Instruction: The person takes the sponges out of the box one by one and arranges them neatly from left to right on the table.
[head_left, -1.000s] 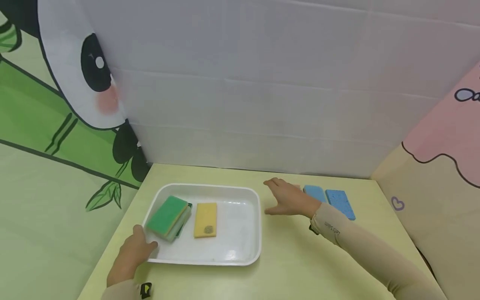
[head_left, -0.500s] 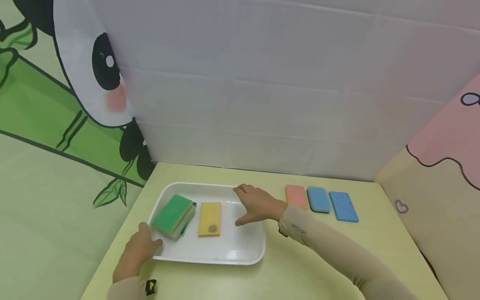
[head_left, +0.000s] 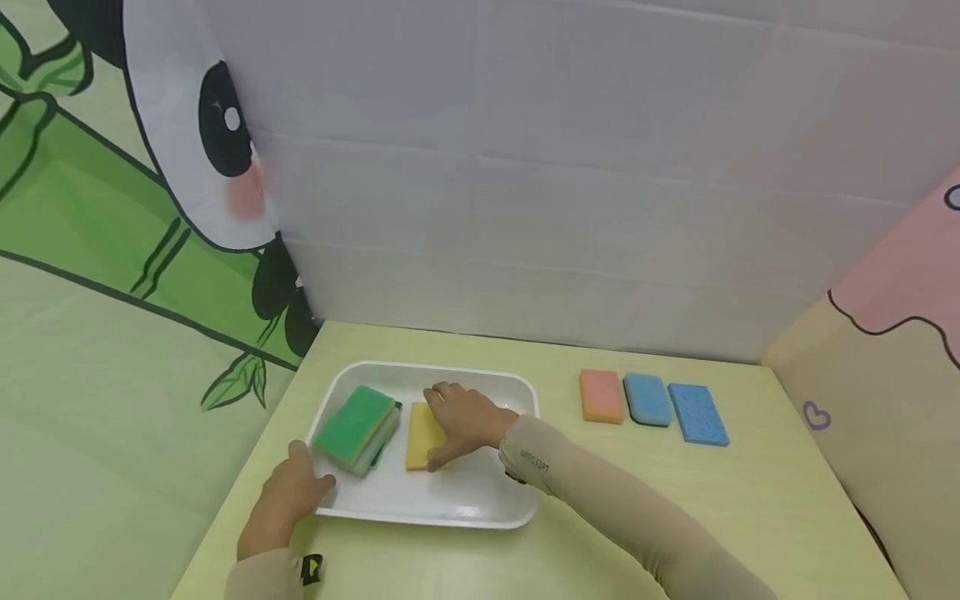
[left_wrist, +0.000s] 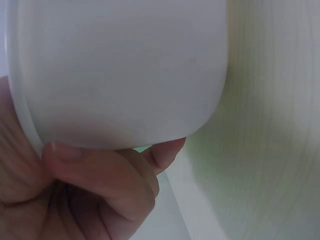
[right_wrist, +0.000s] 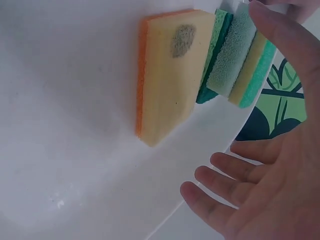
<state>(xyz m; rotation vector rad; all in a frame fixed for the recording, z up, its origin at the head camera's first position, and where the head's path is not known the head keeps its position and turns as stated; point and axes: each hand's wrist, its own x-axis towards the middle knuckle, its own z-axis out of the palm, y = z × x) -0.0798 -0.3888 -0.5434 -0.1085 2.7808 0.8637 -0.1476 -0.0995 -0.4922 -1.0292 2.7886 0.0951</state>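
A white tray (head_left: 487, 498) sits on the table's left part. My left hand (head_left: 291, 492) holds its near left corner; in the left wrist view fingers curl at the rim. Inside the tray lies a yellow sponge (head_left: 420, 437) with an orange underside and a grey round mark, seen in the right wrist view. My right hand (head_left: 471, 423) hovers over this sponge, thumb and fingers spread, partly covering it in the head view. Fingers and sponge look apart in the right wrist view. Left of it, a green sponge (head_left: 354, 423) lies tilted on other green sponges.
Right of the tray, a pink and orange sponge (head_left: 602, 396), a light blue sponge (head_left: 647, 399) and a darker blue sponge (head_left: 699, 414) lie in a row on the pale yellow table (head_left: 637, 475). A white back wall and printed side walls surround the table.
My right hand has moved left from beside the blue and pink sponges, across the tray's right side, to above the yellow sponge. My left hand stays at the tray's corner.
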